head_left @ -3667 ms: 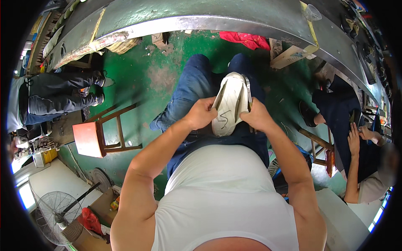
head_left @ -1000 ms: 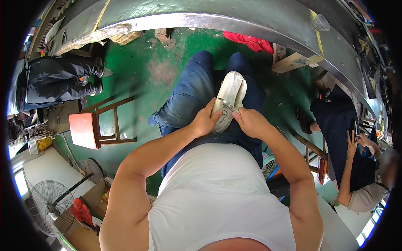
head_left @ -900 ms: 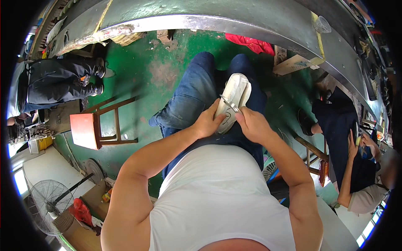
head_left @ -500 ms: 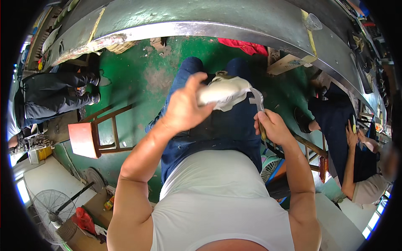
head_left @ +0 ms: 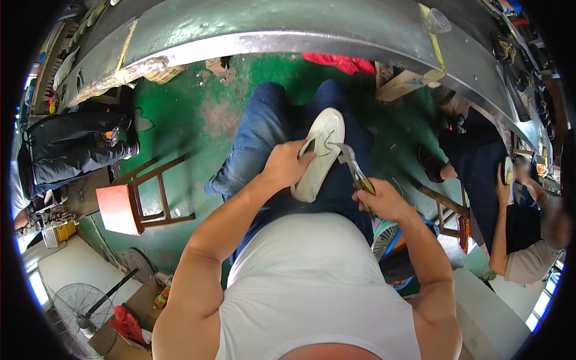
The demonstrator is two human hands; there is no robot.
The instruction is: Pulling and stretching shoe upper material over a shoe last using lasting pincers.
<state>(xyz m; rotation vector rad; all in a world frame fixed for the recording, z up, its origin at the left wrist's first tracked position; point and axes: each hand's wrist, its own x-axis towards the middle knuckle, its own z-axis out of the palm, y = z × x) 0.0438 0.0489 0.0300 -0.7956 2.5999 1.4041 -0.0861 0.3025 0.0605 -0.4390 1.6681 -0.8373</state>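
the shoe (head_left: 319, 155) lies sole-up across the lap, on the blue jeans (head_left: 258, 138), toe pointing away from the body. this puts the pale sole in plain view from above and at close reach of both hands.

the left hand (head_left: 287, 165) closes around the shoe's left edge near mid-length. the fingers curl over the rim and press onto the sole; the thumb is hidden. judged from the wrap of the fingers, this grip steadies the shoe on the thigh against a pull from the other side.

the right hand (head_left: 381, 201) is clenched around the handles of the pliers (head_left: 353, 170), fingers pressed together in a fist. the tool angles up and left from the fist, its head meeting the shoe's right edge. whether the head bites the edge or only touches it cannot be told; it is too small to resolve. the two hands work from opposite sides of the shoe, so that one hand's force is countered by the other's.

surroundings:
- a green floor (head_left: 180, 120) under the legs.
- a wooden stool with a red seat (head_left: 129, 207) to the left, well apart from the shoe.
- a long grey workbench (head_left: 270, 24) curving across the top.
- a person in dark clothes (head_left: 72, 147) seated at far left.
- another person (head_left: 516, 222) seated at right, one hand raised to the head.
- a standing fan (head_left: 75, 303) at lower left.
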